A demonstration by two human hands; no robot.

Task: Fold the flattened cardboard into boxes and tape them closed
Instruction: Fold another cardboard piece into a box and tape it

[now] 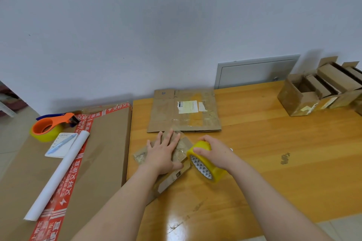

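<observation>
The left hand point(163, 153) lies flat with straight fingers pressing down on a small cardboard box point(174, 176) at the near edge of the wooden table point(274, 152), while the right hand point(216, 151), fingers curled over it, holds a yellow tape roll point(205, 166) just beside the box's right end. This box looks folded and in the middle of being taped. Beyond it one flattened cardboard point(184, 112) sheet awaits folding, and several boxes point(313, 92) stand at the far right, flaps up, seemingly unsealed.
</observation>
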